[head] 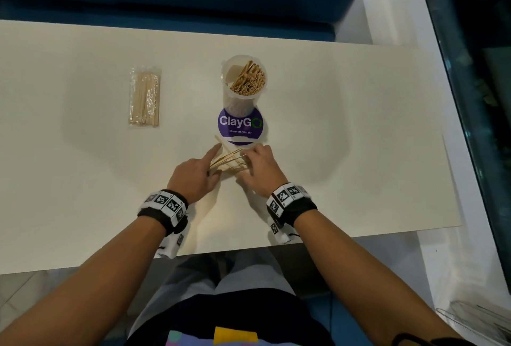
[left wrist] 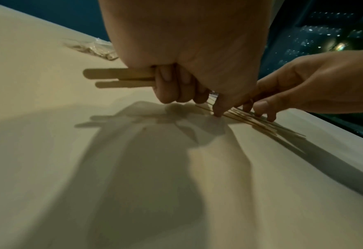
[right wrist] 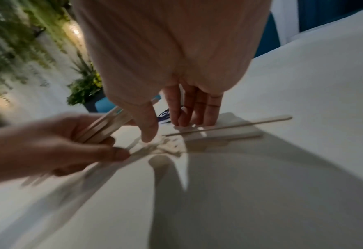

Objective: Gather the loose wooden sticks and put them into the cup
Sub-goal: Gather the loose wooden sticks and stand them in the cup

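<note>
The left hand [head: 193,173] clutches several flat pale wooden sticks [left wrist: 121,78] while the right hand's [head: 258,164] straight fingers press the fanned remainder [head: 228,159], the clear plastic cup [head: 243,83] standing straight ahead.

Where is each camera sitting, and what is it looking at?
Head: looks down from above at the table, cup, both forearms.
Left wrist: looks along the left hand, which grips flat sticks.
Right wrist: looks along the right hand, fingers on the table.
Shared: every view shows both hands and the loose sticks.
</note>
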A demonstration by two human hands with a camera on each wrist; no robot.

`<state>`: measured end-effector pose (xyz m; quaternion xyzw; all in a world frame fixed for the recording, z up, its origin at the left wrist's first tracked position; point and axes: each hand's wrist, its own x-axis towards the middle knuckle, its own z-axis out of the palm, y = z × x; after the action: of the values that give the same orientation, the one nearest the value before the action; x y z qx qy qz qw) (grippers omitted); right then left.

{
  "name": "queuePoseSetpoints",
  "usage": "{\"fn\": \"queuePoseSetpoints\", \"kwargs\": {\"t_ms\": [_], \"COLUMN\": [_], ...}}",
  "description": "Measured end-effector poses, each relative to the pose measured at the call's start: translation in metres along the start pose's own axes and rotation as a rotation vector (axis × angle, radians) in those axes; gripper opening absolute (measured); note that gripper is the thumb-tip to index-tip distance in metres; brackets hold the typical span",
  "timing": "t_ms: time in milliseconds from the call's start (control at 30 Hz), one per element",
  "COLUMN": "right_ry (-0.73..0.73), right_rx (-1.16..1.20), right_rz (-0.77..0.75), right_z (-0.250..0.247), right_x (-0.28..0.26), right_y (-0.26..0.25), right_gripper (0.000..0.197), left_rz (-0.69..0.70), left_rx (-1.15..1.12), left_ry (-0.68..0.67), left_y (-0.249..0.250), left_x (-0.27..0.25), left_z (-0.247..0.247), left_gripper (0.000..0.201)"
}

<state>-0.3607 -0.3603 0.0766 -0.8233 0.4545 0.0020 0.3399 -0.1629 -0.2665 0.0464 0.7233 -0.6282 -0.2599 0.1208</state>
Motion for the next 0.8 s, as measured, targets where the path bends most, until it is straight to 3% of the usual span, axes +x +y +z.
{"fn": "queuePoseSetpoints", "kwargs": {"t_ms": [100, 300, 467, 533, 600, 667, 800], "right_ry": [-0.002, 0.093, 0.057, 0.052, 0.007, -0.032, -0.019], "right_rx": [0.013, 0.072, -0.172, -0.284, -0.399, -0.422, -0.334], "right_rz": [-0.012, 0.003, -0.077, -0.076, -0.093, -0.095, -0.082], "right_z": [0.013, 0.026, 0.028, 0.026, 0.026, 0.029, 0.027], "right_x": [-0.005, -0.009, -0.004, -0.003, -0.004, -0.002, 0.003], "right_y": [-0.013, -0.018, -0.022, -0.029, -0.037, -0.042, -0.041], "right_gripper": [0.052, 0.020, 0.014, 0.006, 0.007, 0.014, 0.021], "left_rz": [0.025, -0.062, -0.182, -0.314, -0.455, -0.559, -0.634], "left_rx": [0.012, -0.105, -0.397, -0.516, -0.632, -0.746, -0.802], "left_ry": [0.008, 0.095, 0.217, 0.271, 0.301, 0.307, 0.290], "left_y": [0.003, 0.005, 0.006, 0.010, 0.015, 0.018, 0.021], "left_x": [0.008, -0.002, -0.011, -0.012, -0.012, -0.009, -0.005], "left_z": [-0.002, 0.003, -0.002, -0.008, -0.014, -0.017, -0.018], "left_gripper": [0.051, 0.019, 0.017, 0.011, 0.018, 0.026, 0.035]}}
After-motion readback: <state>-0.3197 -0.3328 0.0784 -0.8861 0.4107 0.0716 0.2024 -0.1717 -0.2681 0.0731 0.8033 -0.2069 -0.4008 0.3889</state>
